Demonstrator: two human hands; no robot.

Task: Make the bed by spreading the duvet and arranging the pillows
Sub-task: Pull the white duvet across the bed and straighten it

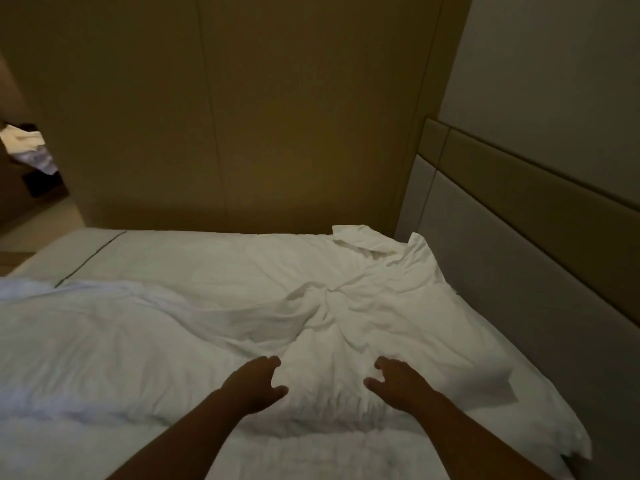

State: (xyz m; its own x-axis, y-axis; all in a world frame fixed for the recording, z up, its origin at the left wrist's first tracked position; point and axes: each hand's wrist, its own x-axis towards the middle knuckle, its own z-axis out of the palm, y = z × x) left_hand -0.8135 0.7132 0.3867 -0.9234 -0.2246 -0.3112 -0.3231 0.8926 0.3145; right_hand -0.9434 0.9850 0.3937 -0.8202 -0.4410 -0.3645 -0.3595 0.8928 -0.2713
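Observation:
A white duvet lies rumpled across the bed, with a bunched knot of folds near its middle and loose corners by the headboard. My left hand rests on the duvet with fingers spread, palm down. My right hand lies a short way to its right, also spread flat on the cloth. Neither hand grips any fabric. Between them the duvet bulges in a soft ridge. The bare white mattress sheet shows in front, under my forearms. No separate pillow is visible.
A padded grey and brown headboard runs along the right side. A tan panelled wall stands right behind the bed's far edge. At the far left a gap opens onto floor, with crumpled white cloth on dark furniture.

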